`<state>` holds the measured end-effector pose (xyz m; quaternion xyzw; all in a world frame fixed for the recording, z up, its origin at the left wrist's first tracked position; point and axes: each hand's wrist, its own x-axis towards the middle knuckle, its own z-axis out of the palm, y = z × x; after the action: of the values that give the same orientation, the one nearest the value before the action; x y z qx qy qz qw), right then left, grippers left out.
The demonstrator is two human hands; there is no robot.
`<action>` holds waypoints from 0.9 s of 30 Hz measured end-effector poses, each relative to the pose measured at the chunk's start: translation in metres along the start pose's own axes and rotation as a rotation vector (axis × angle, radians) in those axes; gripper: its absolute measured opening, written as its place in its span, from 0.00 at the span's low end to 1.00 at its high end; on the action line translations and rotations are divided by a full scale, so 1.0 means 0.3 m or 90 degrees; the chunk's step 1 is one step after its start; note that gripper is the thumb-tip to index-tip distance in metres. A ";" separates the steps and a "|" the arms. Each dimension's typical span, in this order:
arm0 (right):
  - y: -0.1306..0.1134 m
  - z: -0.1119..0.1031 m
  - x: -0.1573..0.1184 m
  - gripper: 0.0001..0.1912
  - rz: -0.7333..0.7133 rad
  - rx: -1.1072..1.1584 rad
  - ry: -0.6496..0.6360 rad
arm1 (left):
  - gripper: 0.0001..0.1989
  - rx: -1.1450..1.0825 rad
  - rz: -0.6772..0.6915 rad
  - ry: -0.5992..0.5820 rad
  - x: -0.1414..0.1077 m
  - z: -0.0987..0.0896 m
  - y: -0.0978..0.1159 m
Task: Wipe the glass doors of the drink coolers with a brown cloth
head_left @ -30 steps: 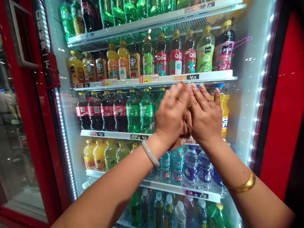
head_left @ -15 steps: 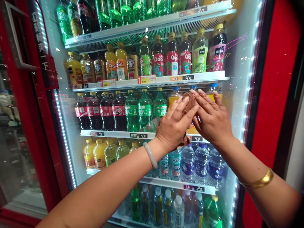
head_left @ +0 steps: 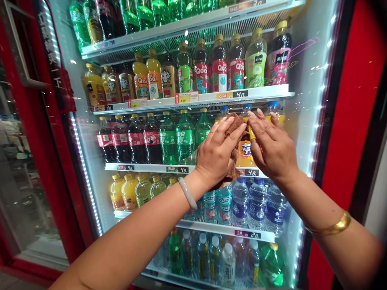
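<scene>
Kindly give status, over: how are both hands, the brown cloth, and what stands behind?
Left hand over brown cloth. Right hand open, beside it. Shelved bottles behind both hands.

Cloth (head_left: pixel 236 121): plain brown. Bracelet (head_left: pixel 187 193), left: uniform pale grey-white; bangle (head_left: pixel 338 225), right: gold. Cola bottles (head_left: pixel 136 140), left: dark brown-black with red labels marked in white. Soda bottles (head_left: pixel 185 137), to their right: translucent green with green labels bearing white characters. Orange-drink bottle (head_left: pixel 245 155): orange, its label lettered in blue and white. Water bottles (head_left: pixel 256 207), right: clear, with dark blue labels and blue caps. Juice bottles (head_left: pixel 130 193), left: yellow, yellow-capped. Shelf edge (head_left: pixel 272 90): white. Price tag (head_left: pixel 183 169): white numerals on black. Cabinet frame (head_left: pixel 347 121), right: red.
</scene>
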<state>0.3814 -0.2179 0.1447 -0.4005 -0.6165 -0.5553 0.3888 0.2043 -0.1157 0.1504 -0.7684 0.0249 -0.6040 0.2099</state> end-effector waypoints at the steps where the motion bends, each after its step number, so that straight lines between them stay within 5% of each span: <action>1: -0.009 -0.004 -0.002 0.34 0.014 0.031 0.012 | 0.23 -0.011 -0.028 0.002 0.001 0.010 0.030; 8: -0.137 0.030 -0.064 0.37 0.102 0.124 -0.025 | 0.31 -0.181 -0.203 -0.037 0.059 0.067 0.134; 13: -0.151 0.047 -0.089 0.42 0.094 -0.023 -0.004 | 0.31 -0.216 -0.145 -0.055 0.026 0.046 0.104; 16: -0.108 -0.008 -0.043 0.32 0.101 -0.054 0.018 | 0.31 -0.223 -0.100 -0.043 0.002 0.020 0.071; 19: -0.041 -0.060 0.005 0.21 0.128 -0.094 0.048 | 0.32 -0.126 -0.104 0.001 -0.017 0.013 0.033; 22: -0.025 -0.055 0.003 0.22 0.150 -0.132 0.105 | 0.31 0.042 -0.110 0.030 -0.028 0.033 0.000; 27: -0.138 0.001 -0.109 0.28 -0.026 -0.147 -0.003 | 0.32 0.184 -0.089 -0.015 -0.040 0.078 -0.005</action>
<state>0.3553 -0.2222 0.0989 -0.4309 -0.5576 -0.6296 0.3272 0.2226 -0.1040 0.1357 -0.7371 -0.1181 -0.6053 0.2765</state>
